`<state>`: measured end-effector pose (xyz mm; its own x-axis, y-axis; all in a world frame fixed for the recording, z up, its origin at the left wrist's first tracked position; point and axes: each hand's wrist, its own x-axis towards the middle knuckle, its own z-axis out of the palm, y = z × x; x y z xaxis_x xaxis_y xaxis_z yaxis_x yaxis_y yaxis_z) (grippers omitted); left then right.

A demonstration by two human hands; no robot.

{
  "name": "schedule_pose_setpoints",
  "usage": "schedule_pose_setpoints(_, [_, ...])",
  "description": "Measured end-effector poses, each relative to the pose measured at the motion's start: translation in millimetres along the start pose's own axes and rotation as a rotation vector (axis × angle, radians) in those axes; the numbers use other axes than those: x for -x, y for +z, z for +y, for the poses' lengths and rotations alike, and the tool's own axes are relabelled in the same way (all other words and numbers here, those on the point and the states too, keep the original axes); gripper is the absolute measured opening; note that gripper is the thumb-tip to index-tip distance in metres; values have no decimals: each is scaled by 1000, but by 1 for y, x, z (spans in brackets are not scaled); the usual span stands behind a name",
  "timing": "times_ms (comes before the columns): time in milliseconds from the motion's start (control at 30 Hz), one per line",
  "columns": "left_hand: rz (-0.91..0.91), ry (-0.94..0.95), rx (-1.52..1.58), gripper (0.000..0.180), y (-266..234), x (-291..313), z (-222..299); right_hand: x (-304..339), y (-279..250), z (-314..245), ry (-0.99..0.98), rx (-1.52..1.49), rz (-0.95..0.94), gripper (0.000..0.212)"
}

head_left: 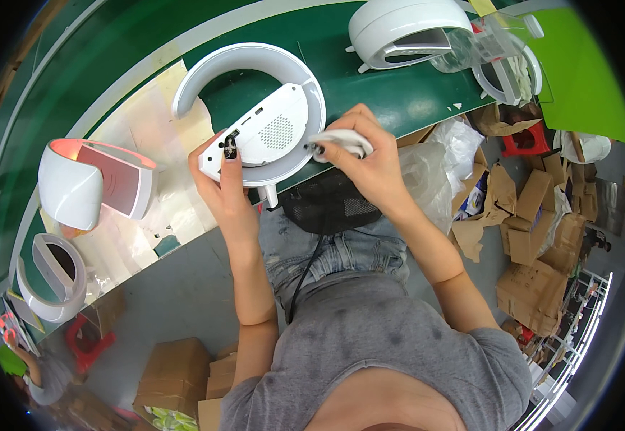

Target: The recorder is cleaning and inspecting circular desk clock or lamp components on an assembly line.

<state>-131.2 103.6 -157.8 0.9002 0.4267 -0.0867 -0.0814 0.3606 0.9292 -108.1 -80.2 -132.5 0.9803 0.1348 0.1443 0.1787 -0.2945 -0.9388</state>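
Observation:
A white C-shaped lamp (pixel 263 133) with a flat body and a round perforated speaker grille lies on the green table in front of me. My left hand (pixel 227 201) grips the lower left end of that body, thumb on top beside small dark openings. In my right hand (pixel 375 161) is a bunched white cloth (pixel 348 139), pinched between thumb and fingers against the right side of the lamp's ring. A short white foot (pixel 269 195) sticks out from the ring toward me. The lamp's underside is hidden.
At left stand a white lamp glowing red (pixel 72 188) and a smaller ring lamp (pixel 52 291), by a worn pale sheet (pixel 140 154). Farther off are another white lamp (pixel 388 32) and a clear plastic bottle (pixel 462 52). Cardboard boxes (pixel 539 294) lie right. Another person's arm (pixel 28 365) shows lower left.

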Motion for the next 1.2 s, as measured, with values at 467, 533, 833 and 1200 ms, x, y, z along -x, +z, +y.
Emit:
schedule_pose_setpoints(467, [44,65,-46,40,3,1,-5,1,9,-9,28,110,149,22])
schedule_pose_setpoints(533, [24,111,-79,40,3,1,-8,9,9,-7,-62,223,111,24])
schedule_pose_setpoints(833, [35,103,-100,39,0,-2,-11,3,7,-8,-76,230,113,24])
schedule_pose_setpoints(1200, [39,85,-88,40,0,-2,-10,8,8,-6,-185,326,66,21])
